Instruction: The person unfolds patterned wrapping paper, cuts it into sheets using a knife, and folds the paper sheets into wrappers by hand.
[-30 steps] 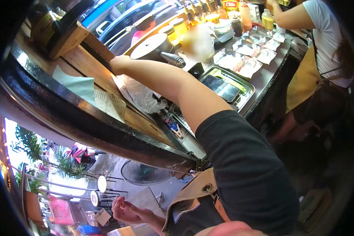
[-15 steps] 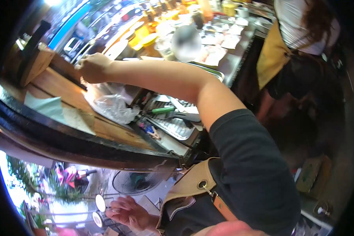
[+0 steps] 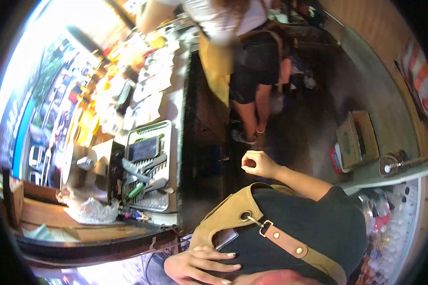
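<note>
My left hand (image 3: 197,265) lies with spread fingers against the front of my tan apron (image 3: 235,204) and dark shirt; it holds nothing visible. My right hand (image 3: 261,164) is in front of my body, fingers loosely curled into a ring with nothing seen inside. Left of it, on the counter, stands a metal tray (image 3: 170,142) with a rack. In the tray are a green-handled utensil (image 3: 136,191), several dark-handled tools and a flat dark rectangular thing (image 3: 144,148). A crumpled clear plastic bag (image 3: 97,210) lies beside the tray.
A co-worker (image 3: 257,61) in a tan apron and dark shorts stands ahead at the counter. Bright containers and papers (image 3: 150,104) crowd the counter. A cardboard box (image 3: 359,140) sits at the right, near a low ledge. Bottles or cups fill a case (image 3: 394,232) at lower right.
My right arm has drawn back from the counter near the plastic bag to in front of my body. My left hand has come onto the apron. The view has turned right.
</note>
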### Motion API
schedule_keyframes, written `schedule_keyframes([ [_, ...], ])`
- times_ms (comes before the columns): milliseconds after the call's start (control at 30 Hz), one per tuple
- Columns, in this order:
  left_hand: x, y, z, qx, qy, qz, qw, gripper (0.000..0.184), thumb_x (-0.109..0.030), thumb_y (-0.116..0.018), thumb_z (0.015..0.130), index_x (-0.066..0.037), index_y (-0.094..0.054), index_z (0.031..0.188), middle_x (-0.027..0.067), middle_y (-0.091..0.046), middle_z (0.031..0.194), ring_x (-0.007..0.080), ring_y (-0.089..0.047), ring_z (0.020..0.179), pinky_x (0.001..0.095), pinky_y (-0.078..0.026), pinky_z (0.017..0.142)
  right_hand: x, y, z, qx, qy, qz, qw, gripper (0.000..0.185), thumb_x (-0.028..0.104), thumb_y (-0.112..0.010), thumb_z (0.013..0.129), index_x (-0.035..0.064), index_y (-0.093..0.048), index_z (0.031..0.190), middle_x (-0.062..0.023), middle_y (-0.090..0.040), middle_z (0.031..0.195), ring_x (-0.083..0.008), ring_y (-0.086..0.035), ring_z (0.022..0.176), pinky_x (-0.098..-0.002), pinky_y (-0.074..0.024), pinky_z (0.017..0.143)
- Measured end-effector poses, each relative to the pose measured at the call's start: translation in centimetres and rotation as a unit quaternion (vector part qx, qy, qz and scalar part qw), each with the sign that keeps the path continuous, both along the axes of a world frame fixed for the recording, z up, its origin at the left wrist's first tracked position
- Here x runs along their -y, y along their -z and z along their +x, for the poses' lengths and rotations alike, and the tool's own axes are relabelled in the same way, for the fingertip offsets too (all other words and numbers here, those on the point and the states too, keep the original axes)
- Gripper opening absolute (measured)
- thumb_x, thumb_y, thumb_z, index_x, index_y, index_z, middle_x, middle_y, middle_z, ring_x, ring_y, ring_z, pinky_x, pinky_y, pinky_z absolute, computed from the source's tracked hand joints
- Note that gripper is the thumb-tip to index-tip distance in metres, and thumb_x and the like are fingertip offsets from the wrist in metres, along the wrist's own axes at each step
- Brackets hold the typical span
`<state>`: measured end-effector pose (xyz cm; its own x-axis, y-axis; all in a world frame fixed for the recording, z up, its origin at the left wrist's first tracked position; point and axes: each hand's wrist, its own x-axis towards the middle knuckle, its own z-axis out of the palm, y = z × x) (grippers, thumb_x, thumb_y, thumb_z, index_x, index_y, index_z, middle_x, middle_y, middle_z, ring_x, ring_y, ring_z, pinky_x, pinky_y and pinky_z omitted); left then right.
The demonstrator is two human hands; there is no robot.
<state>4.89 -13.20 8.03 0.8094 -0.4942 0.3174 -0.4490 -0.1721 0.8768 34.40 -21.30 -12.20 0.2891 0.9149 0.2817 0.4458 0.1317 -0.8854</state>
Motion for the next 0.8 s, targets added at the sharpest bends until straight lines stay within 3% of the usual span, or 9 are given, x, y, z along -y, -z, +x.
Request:
schedule_keyframes([
  [100, 0.6, -0.2, 5.2, -0.057, 0.156, 0.040, 0.985, 0.047, -0.045, -0.065, 0.077, -0.021, -0.062, 0.117, 0.0164, -0.045, 0.134, 0.0382, -0.025, 0.133, 0.0448, -0.012, 0.103, 1.7, -0.4, 2.4, -0.003, 0.024, 0.024, 0.999, 0.011, 0.007, -0.064, 0.071, 0.0016, -0.055, 0.073, -0.0073, -0.055, 0.072, -0.0165, -0.055, 0.063, -0.0281, -0.0452, 0.059],
  [133, 2.2, -2.3, 9.1, 0.072, 0.124, 0.045, 0.989, 0.038, -0.039, -0.059, 0.082, -0.002, -0.063, 0.092, 0.0216, -0.061, 0.103, 0.0433, -0.054, 0.105, 0.0439, -0.043, 0.078, 2.0, 0.0, 3.1, -0.031, 0.010, 0.053, 0.998, 0.011, 0.005, -0.064, 0.069, 0.0013, -0.055, 0.073, -0.0084, -0.055, 0.072, -0.0180, -0.056, 0.064, -0.0291, -0.0458, 0.059],
  [300, 6.1, -3.3, 15.3, 0.008, 0.226, 0.058, 0.972, 0.034, -0.041, -0.046, 0.090, -0.012, -0.062, 0.099, 0.0233, -0.045, 0.131, 0.0492, -0.035, 0.124, 0.0468, -0.040, 0.082, 5.8, 0.6, 6.8, 0.071, -0.053, 0.021, 0.996, 0.009, 0.008, -0.063, 0.068, 0.0032, -0.057, 0.073, -0.0088, -0.059, 0.077, -0.0192, -0.059, 0.072, -0.0325, -0.0469, 0.068],
  [433, 6.2, -4.6, 6.5, 0.236, 0.022, 0.027, 0.971, 0.017, -0.028, -0.055, 0.086, -0.016, -0.063, 0.094, 0.0083, -0.059, 0.109, 0.0268, -0.057, 0.100, 0.0307, -0.044, 0.078, 12.9, -9.1, 15.0, -0.023, 0.011, 0.128, 0.991, 0.019, 0.011, -0.065, 0.072, 0.0034, -0.062, 0.090, -0.0080, -0.060, 0.102, -0.0191, -0.059, 0.086, -0.0281, -0.0474, 0.077],
  [467, 6.7, -5.4, 2.9, 0.256, -0.030, 0.046, 0.965, 0.014, -0.023, -0.054, 0.087, -0.016, -0.063, 0.095, 0.0049, -0.060, 0.103, 0.0212, -0.060, 0.094, 0.0271, -0.045, 0.075, 16.9, -11.2, 17.5, -0.129, -0.146, 0.158, 0.968, 0.014, 0.012, -0.062, 0.075, 0.0053, -0.063, 0.087, -0.0052, -0.060, 0.096, -0.0143, -0.058, 0.080, -0.0242, -0.0451, 0.069],
  [533, 9.6, -9.1, 1.0, 0.121, 0.019, 0.186, 0.975, 0.015, -0.017, -0.049, 0.087, -0.014, -0.061, 0.095, 0.0029, -0.059, 0.097, 0.0172, -0.059, 0.087, 0.0252, -0.044, 0.070, 21.9, -14.9, 16.1, -0.347, -0.332, 0.422, 0.769, 0.010, 0.012, -0.057, 0.080, 0.0086, -0.064, 0.084, 0.0004, -0.060, 0.080, -0.0060, -0.055, 0.067, -0.0178, -0.0397, 0.056],
  [567, 11.3, -9.5, 0.4, 0.041, 0.017, 0.246, 0.968, 0.013, -0.018, -0.050, 0.086, -0.013, -0.061, 0.092, 0.0026, -0.058, 0.096, 0.0160, -0.059, 0.085, 0.0252, -0.043, 0.068, 22.9, -16.4, 12.4, -0.362, -0.420, 0.641, 0.531, 0.012, 0.011, -0.054, 0.081, 0.0101, -0.065, 0.083, 0.0030, -0.060, 0.071, -0.0024, -0.053, 0.061, -0.0154, -0.0367, 0.052],
  [633, 13.7, -9.4, -0.8, 0.000, -0.087, 0.282, 0.956, 0.014, -0.021, -0.050, 0.085, -0.012, -0.060, 0.090, 0.0016, -0.057, 0.093, 0.0136, -0.056, 0.077, 0.0244, -0.040, 0.063, 27.9, -23.4, 17.1, 0.157, -0.642, 0.254, 0.706, 0.008, 0.009, -0.053, 0.076, 0.0081, -0.060, 0.078, 0.0001, -0.056, 0.075, -0.0104, -0.056, 0.063, -0.0175, -0.0411, 0.057],
  [800, 16.7, -8.7, -4.6, 0.037, -0.054, 0.282, 0.957, 0.015, -0.020, -0.053, 0.084, -0.016, -0.065, 0.093, -0.0058, -0.056, 0.095, 0.0094, -0.052, 0.072, 0.0217, -0.040, 0.061, 29.1, -24.0, 17.8, 0.310, -0.589, 0.129, 0.735, 0.005, 0.013, -0.051, 0.078, 0.0092, -0.053, 0.080, -0.0005, -0.052, 0.079, -0.0117, -0.054, 0.069, -0.0208, -0.0403, 0.063],
])
